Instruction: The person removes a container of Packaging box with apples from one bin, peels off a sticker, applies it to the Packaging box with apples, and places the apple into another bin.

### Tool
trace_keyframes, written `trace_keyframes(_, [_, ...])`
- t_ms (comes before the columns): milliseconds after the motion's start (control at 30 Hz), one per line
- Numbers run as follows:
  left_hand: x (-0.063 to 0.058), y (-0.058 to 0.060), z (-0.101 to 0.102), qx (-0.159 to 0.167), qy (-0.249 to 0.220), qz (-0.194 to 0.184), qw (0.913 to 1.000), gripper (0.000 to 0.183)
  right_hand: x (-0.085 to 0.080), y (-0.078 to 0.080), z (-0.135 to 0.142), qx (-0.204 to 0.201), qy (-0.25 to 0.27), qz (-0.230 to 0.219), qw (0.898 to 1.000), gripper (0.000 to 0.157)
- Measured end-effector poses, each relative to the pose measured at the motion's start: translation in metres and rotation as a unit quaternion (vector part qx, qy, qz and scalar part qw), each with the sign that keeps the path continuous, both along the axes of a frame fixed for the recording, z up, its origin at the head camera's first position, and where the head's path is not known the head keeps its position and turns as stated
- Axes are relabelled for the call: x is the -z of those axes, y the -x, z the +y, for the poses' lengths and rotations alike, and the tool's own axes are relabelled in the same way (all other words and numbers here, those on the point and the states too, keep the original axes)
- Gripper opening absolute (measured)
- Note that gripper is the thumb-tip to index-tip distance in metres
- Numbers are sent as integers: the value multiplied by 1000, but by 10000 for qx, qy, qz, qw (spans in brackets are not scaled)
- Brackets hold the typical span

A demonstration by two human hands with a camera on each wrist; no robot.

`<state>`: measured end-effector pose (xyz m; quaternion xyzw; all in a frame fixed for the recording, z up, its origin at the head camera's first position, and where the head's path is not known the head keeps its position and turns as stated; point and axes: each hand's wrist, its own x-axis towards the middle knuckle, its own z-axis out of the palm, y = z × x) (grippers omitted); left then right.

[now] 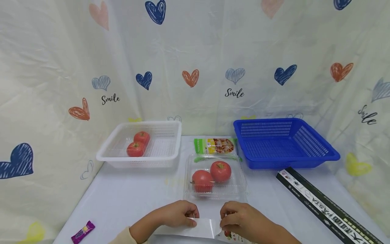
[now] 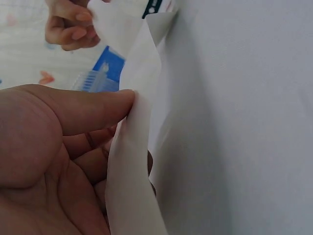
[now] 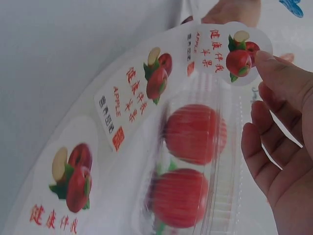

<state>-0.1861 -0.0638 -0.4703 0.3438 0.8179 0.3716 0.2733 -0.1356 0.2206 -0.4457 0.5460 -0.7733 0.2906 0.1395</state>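
Note:
My left hand pinches a white strip of sticker labels between thumb and fingers, with the plain back up in the head view. In the left wrist view the thumb presses on the strip, which bends and folds further along. My right hand pinches the edge of a round apple label at the strip's end. Printed on the strip's face are apples and red lettering. Just beyond both hands sits a clear plastic box with two red fruits inside.
A white basket at the back left holds a clear box with two red fruits. The blue basket stands back right, a green snack packet beside it. A long dark pasta box lies right, a purple wrapper left.

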Motion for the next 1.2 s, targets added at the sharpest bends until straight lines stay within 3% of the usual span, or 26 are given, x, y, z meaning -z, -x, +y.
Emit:
trace_keyframes(267, [6, -2, -2, -141, 245, 193, 9994, 9, -6, 0, 8, 225, -98, -373, 9990, 20])
trace_keyframes(567, [6, -5, -3, -176, 382, 500, 9979, 12, -10, 3, 9, -6, -35, -383, 9993, 25])
trace_keyframes(667, [4, -7, -4, -202, 490, 656, 9964, 12, -13, 4, 10, 119, -258, -877, 9957, 24])
trace_keyframes(767, [3, -5, -5, -223, 550, 955, 9937, 11, -17, 5, 11, 458, -581, -1652, 9835, 18])
trace_keyframes(867, [6, 0, -9, -330, 454, 1139, 9919, 11, -20, 7, 13, 673, -665, -2124, 9726, 14])
trace_keyframes(967, [7, 7, -14, -568, 184, 815, 9949, 12, -21, 11, 12, 731, -522, -2364, 9675, 12])
trace_keyframes(1067, [8, 14, -20, -936, -73, 147, 9955, 19, -23, 15, 11, 942, -381, -2615, 9598, 10])
trace_keyframes(1200, [9, 25, -26, -1640, -572, -703, 9823, 30, -26, 20, 11, 1252, -218, -2817, 9510, 16])
